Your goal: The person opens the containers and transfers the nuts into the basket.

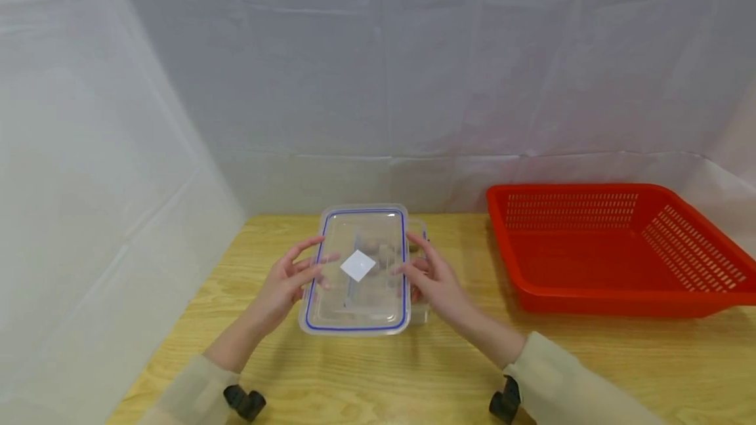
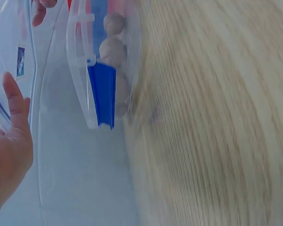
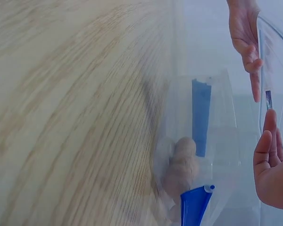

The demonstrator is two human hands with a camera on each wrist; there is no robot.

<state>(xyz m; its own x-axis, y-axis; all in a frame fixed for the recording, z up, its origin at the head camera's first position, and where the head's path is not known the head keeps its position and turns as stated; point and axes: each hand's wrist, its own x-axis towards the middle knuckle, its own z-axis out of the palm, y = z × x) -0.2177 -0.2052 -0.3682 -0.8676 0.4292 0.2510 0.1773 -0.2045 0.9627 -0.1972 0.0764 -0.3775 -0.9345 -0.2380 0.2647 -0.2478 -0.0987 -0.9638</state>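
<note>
My left hand (image 1: 283, 286) and right hand (image 1: 440, 286) hold a clear plastic lid (image 1: 360, 310) by its opposite long edges. The lid has a blue seal line and a white diamond-shaped sticker (image 1: 357, 265). It hangs above a clear plastic box (image 1: 420, 315), apart from it, and covers much of it in the head view. Several round, brownish things (image 2: 112, 51) lie inside the box; their kind cannot be told. Blue side latches (image 3: 201, 117) hang from the box, seen in both wrist views. Part of each hand's fingers shows blurred through the lid.
A red plastic basket (image 1: 522, 292) with slotted walls stands on the wooden table (image 1: 354, 379), right of the box. White sheeting (image 1: 331, 97) closes off the back and the left side. A black wrist device (image 1: 245, 403) sits on each sleeve.
</note>
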